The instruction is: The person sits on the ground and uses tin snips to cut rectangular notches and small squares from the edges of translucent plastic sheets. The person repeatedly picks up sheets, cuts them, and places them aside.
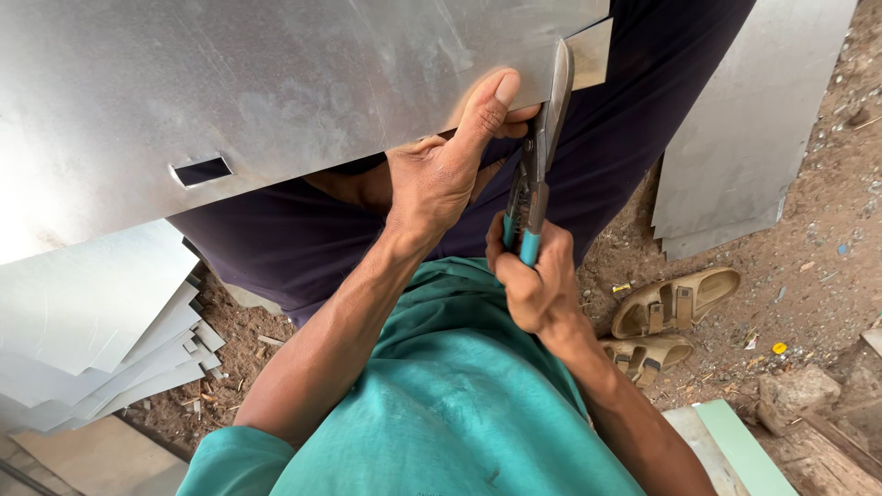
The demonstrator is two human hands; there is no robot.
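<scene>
Right hand (537,285) grip squeezes teal-handled snips (537,165) into smooth galvanized sheet (276,83).

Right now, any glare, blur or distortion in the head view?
Head view: daylight glare washes out the metal sheet at its left edge; both hands and the snips are sharp, no motion blur; wide-angle stretch toward the corners; soft shadows on the dirt ground.
</scene>
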